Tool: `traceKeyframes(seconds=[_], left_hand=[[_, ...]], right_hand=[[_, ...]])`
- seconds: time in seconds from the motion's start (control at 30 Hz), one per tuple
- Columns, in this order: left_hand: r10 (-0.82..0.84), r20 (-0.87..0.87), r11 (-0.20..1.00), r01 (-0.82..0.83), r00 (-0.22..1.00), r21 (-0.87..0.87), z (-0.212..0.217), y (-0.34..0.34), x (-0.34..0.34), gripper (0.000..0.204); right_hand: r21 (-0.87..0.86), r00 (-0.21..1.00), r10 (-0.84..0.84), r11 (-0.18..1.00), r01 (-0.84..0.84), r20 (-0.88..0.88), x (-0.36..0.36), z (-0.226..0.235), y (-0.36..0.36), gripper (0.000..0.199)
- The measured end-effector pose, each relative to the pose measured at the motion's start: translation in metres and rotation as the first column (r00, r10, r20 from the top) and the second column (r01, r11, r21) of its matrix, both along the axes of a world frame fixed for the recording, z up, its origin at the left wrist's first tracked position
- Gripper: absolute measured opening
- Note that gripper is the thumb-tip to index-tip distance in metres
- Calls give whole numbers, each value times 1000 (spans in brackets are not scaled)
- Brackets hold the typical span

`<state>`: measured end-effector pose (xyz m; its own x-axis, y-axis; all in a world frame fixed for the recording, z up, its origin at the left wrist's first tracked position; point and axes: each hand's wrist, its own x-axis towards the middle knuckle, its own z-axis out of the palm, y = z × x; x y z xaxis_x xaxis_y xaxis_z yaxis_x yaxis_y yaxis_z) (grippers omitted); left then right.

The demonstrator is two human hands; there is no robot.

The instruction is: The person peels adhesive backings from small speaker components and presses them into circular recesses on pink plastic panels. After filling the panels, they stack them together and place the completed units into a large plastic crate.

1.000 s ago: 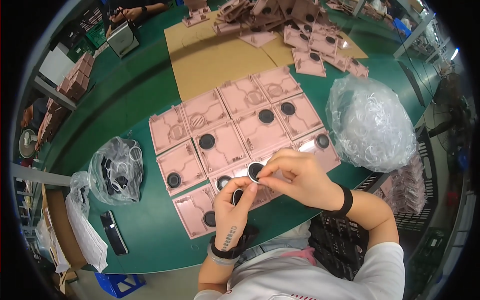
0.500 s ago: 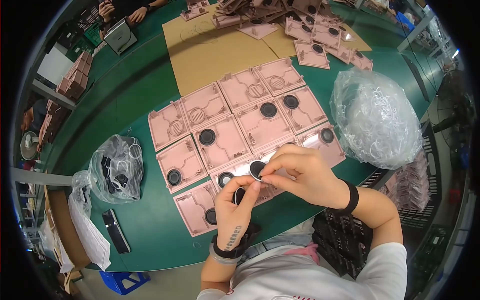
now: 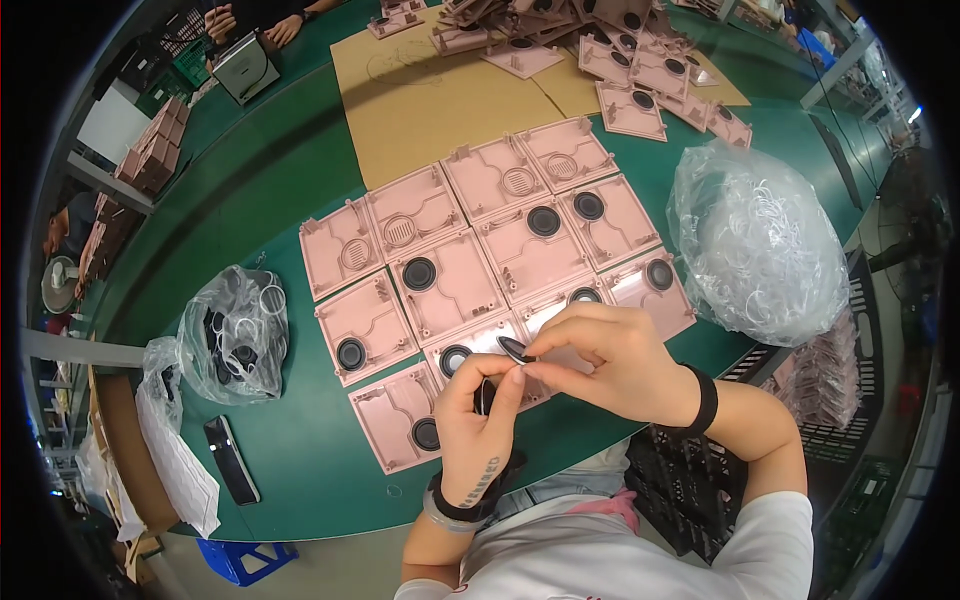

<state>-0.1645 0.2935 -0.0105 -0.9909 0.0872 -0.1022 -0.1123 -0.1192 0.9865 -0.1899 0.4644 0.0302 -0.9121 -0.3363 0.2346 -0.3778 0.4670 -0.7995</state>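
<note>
Over the front row of pink plastic panels, my left hand [image 3: 474,420] and my right hand [image 3: 622,362] pinch a round black speaker disc [image 3: 513,348] between their fingertips. It is tilted nearly edge-on, with a thin pale rim on its lower side. A second black disc [image 3: 485,397] is tucked inside my left hand, partly hidden by the fingers. Beneath and beyond the hands lie several pink panels [image 3: 450,300] in rows. Black discs like the one on this panel [image 3: 419,273] sit in the nearer ones; the farthest row shows bare round grilles [image 3: 399,233].
At left, a clear bag [image 3: 232,335] holds black discs and white rings, with a phone [image 3: 232,460] nearer me. A large bag of white rings [image 3: 760,245] stands at right. More panels [image 3: 632,108] are heaped on cardboard [image 3: 400,120]. Another person's hand [image 3: 285,30] is at far left.
The pinched disc has turned from showing its black face to nearly edge-on. Both hands remain together over the same panels, and the second disc stays in my left hand.
</note>
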Motion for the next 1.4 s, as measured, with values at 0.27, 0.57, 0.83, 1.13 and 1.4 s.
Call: traceKeyframes(seconds=[0.27,0.57,0.83,1.13,1.4], left_hand=[[13,-170,982,-44,985,-185,1,3,1,6],[-2,-166,982,-29,986,-189,-2,2,2,5],[32,-194,977,-71,981,-199,-4,4,1,5],[42,-101,998,-46,994,-38,-4,1,4,10],[-69,34,995,66,997,77,6,2,2,8]], right_hand=[[30,996,22,999,-20,-83,-2,-10,0,15],[5,996,14,1000,-13,-84,-3,-11,-5,12],[32,991,14,999,-10,-132,0,-13,-6,15],[-162,860,-50,975,152,508,-12,2,4,15],[-742,785,356,644,187,507,-6,-5,-5,21]])
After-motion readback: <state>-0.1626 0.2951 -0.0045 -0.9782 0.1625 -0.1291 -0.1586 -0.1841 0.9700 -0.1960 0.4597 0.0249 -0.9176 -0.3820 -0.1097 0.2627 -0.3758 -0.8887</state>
